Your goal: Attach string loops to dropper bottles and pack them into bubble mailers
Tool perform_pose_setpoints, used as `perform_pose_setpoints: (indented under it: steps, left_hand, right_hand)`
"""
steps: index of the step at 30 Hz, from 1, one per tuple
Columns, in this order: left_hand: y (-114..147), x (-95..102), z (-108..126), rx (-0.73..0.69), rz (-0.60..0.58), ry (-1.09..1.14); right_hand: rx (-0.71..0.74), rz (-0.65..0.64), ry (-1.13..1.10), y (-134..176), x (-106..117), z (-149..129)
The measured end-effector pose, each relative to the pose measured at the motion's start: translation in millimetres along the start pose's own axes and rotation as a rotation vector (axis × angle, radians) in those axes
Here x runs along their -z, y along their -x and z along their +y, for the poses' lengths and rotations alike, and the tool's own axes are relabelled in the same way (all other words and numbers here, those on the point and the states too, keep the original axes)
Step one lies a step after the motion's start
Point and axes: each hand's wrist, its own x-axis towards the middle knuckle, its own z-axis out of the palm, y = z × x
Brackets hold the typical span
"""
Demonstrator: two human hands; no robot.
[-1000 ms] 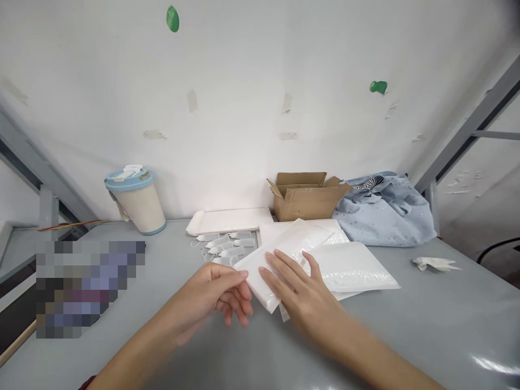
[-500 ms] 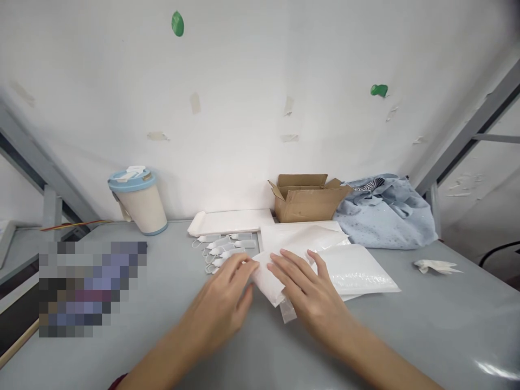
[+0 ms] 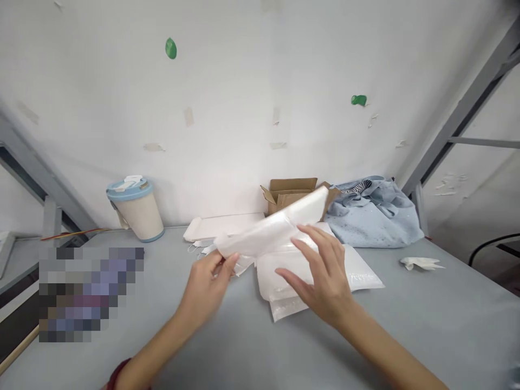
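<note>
My left hand (image 3: 213, 284) pinches the left end of a white plastic mailing bag (image 3: 272, 233) between thumb and fingers. The bag is lifted off the table and tilted, its far end rising to the right. My right hand (image 3: 323, 271) hovers just below the raised bag with fingers spread and nothing in them. Under both lies a small pile of similar white bags (image 3: 280, 276), a clear flap showing at the near edge. Small white tags with string loops (image 3: 199, 246) are mostly hidden behind the held bag.
A flat white pack (image 3: 223, 225) lies by the wall. Behind the bags stand an open cardboard box (image 3: 280, 200) and a light blue cloth bundle (image 3: 374, 216). At left are a cream cup with a blue lid (image 3: 140, 211) and a blurred-out object (image 3: 93, 292). A crumpled white tissue (image 3: 420, 264) lies right.
My left hand has raised one white bag from the pile, and its far end now points up and right. My right hand has come off the bags, fingers spread.
</note>
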Motion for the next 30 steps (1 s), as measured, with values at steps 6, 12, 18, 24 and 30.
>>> perform_pose_setpoints:
  steps: [6, 12, 18, 24, 30]
  left_hand:
    - [-46.9, -18.4, 9.9, 0.208, -0.229, 0.306]
    - [-69.2, -57.9, -4.1, 0.257, -0.295, 0.322]
    - [-84.5, -41.6, -21.4, 0.168, -0.155, 0.097]
    - [-114.6, 1.9, -53.3, -0.064, -0.125, -0.34]
    - [-123.4, 7.9, -65.8, -0.243, -0.248, -0.572]
  right_hand:
    - [-0.154, -0.063, 0.123, 1.3, -4.3, 39.9]
    - [-0.193, -0.474, 0.092, 14.8, -16.3, 60.2]
    - [-0.229, -0.49, 0.114, 19.3, -18.9, 68.8]
    - [-0.236, -0.457, 0.078, 15.4, -14.0, 71.1]
    - [-0.168, -0.527, 0.034, 17.1, -18.1, 63.5]
